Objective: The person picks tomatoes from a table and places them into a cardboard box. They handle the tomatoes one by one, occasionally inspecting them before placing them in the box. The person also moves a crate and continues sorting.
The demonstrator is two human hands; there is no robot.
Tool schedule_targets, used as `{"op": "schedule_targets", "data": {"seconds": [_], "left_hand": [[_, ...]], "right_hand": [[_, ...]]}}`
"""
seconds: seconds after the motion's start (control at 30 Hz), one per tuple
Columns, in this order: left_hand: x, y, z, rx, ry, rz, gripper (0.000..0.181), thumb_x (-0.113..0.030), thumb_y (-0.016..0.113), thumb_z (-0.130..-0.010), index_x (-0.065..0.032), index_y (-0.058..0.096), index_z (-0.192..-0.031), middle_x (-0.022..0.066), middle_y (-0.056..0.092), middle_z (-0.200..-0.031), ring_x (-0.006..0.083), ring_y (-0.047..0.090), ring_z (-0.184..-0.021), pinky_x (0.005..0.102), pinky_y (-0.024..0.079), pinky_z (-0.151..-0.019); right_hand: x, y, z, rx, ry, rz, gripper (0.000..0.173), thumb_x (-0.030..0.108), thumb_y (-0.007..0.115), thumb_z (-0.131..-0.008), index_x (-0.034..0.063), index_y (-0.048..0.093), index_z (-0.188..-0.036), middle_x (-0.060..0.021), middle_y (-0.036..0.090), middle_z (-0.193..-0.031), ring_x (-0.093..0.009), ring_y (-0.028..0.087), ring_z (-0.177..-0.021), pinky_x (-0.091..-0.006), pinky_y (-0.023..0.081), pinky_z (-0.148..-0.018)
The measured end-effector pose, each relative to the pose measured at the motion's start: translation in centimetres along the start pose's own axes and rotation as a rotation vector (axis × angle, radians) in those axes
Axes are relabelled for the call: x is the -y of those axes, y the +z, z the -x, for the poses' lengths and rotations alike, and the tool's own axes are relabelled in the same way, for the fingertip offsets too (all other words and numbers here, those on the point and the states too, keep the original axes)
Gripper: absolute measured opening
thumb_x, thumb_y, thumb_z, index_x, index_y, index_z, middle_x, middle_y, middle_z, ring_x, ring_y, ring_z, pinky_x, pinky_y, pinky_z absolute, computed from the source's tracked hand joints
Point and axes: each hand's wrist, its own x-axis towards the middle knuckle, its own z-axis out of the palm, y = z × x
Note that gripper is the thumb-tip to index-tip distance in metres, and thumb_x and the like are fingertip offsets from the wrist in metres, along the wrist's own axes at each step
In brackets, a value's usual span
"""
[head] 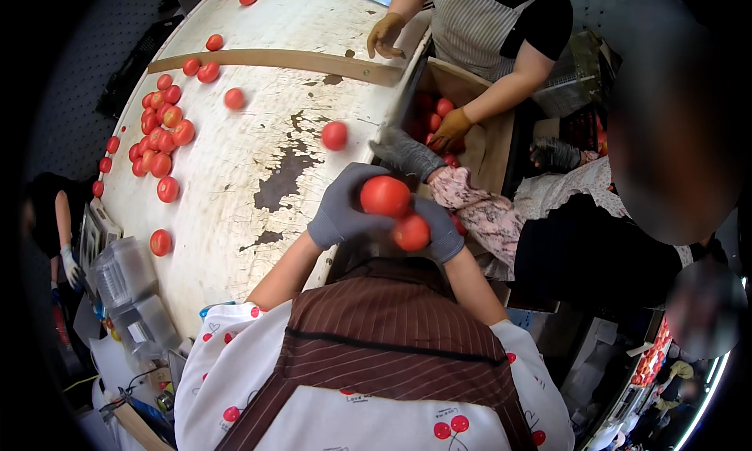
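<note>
Grey gloves cover both of my hands, held low over the near edge of the worn white table (223,216). A large red tomato (385,196) sits in the fingers of my left hand (348,207). My right hand (437,228) is around a second tomato (411,232), just below and right of the first; the two tomatoes seem to touch. A single tomato (334,135) lies on the table beyond my left hand. Farther left, a cluster of tomatoes (160,140) is spread over the surface. Right of the table, a lined crate (490,157) holds several tomatoes.
A wooden strip (282,60) crosses the table. At the crate, a co-worker's yellow-brown gloved hand (452,128) touches tomatoes. Another co-worker's grey gloved hand (408,151), blurred, reaches close beyond my hands. Clear plastic containers (126,275) stand by the table's left edge.
</note>
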Motion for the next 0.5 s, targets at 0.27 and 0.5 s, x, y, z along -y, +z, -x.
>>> {"op": "schedule_targets", "data": {"seconds": [0.27, 0.5], "left_hand": [[6.9, 0.2, 1.0, -0.584, -0.758, 1.283, 0.053, -0.060, 0.058, -0.074, -0.0122, 0.053, -0.098, 0.0097, 0.057, -0.079, 0.0229, 0.054, -0.063, 0.0291, 0.044, -0.050], [12.9, -13.3, 5.7, -1.061, -0.322, 1.397, 0.063, -0.057, 0.053, -0.082, -0.0055, 0.049, -0.117, 0.0128, 0.054, -0.110, 0.0209, 0.051, -0.086, 0.0308, 0.045, -0.073]], "right_hand": [[-3.3, 0.0, -0.4, 0.020, 0.432, -0.988, 0.053, 0.052, 0.052, -0.087, 0.0037, 0.056, -0.108, -0.0162, 0.063, -0.099, -0.036, 0.061, -0.090, -0.0515, 0.052, -0.077], [-1.5, 0.6, -2.0, -0.170, 0.423, -0.997, 0.054, 0.055, 0.055, -0.084, 0.0072, 0.055, -0.109, -0.0147, 0.055, -0.112, -0.035, 0.051, -0.107, -0.0535, 0.046, -0.087]]}}
